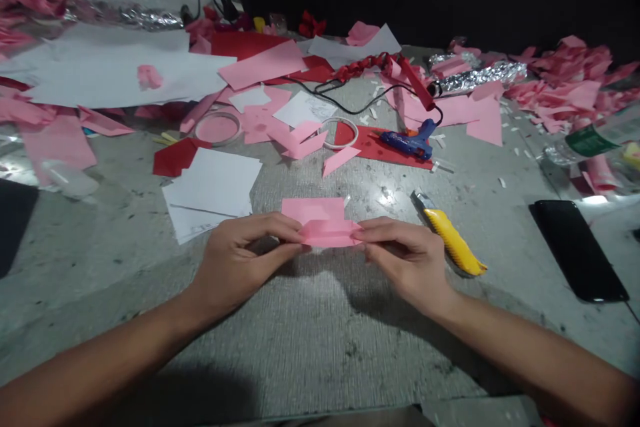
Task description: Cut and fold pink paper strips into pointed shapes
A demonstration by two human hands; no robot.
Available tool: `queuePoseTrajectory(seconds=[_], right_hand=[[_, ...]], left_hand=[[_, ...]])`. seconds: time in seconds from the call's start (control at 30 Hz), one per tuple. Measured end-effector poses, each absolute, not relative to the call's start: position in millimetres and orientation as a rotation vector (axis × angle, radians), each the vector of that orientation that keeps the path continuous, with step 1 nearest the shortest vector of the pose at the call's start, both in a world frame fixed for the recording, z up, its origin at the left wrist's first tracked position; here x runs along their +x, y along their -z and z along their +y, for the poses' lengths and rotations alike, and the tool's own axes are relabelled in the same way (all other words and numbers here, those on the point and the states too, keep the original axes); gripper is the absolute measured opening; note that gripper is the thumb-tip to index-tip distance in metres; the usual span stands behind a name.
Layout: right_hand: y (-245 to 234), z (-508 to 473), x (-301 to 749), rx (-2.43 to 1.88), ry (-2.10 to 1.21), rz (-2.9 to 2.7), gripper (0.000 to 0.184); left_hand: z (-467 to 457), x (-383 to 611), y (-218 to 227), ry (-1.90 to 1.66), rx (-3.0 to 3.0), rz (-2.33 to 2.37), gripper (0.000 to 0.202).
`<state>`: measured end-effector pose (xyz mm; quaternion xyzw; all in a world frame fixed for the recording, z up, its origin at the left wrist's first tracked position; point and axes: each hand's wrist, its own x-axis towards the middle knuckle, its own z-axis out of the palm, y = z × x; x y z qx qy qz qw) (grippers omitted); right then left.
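Note:
A small folded pink paper [327, 230] is held just above the grey table [310, 333], near its middle. My left hand [240, 260] pinches the paper's left end between thumb and fingers. My right hand [405, 257] pinches its right end the same way. Behind the folded strip, a flat pink piece [313, 208] of paper lies on the table; whether it is part of the held piece I cannot tell.
A yellow utility knife [453, 240] lies right of my right hand, a black phone [577, 247] farther right. White sheets [210, 190] lie at left. A blue glue gun [410, 140] with its cord, tape rings, foil and many pink and red paper scraps cover the back.

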<state>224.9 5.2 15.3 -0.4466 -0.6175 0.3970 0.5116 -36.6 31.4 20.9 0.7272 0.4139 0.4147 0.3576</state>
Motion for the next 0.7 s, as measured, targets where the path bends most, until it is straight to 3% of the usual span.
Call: queuePoseTrajectory(seconds=[0.2,0.3,0.4,0.53,0.7], right_hand=[[-21.1,8.7,220.4,-1.103,-1.182,-1.323,0.018],[-20.5,6.4,219.9,-1.102,-1.159,-1.322,0.025],[-19.8,3.6,220.8,-1.163,-1.096,-1.391,0.018],[-20.1,2.7,222.4,-1.244,-1.022,-1.463,0.014],[-22.2,4.5,223.0,-1.205,-1.184,-1.601,0.025]], left_hand=[[24.5,-32.8,-22.9,-1.044,1.845,1.231,0.014],[24.0,-30.4,-23.3,-1.043,1.705,1.281,0.021],[27.4,-30.0,-22.8,-0.91,1.588,1.16,0.031],[28.8,-31.4,-22.0,-0.673,1.646,1.087,0.018],[22.7,-26.8,-22.6,-0.771,1.921,1.108,0.014]])
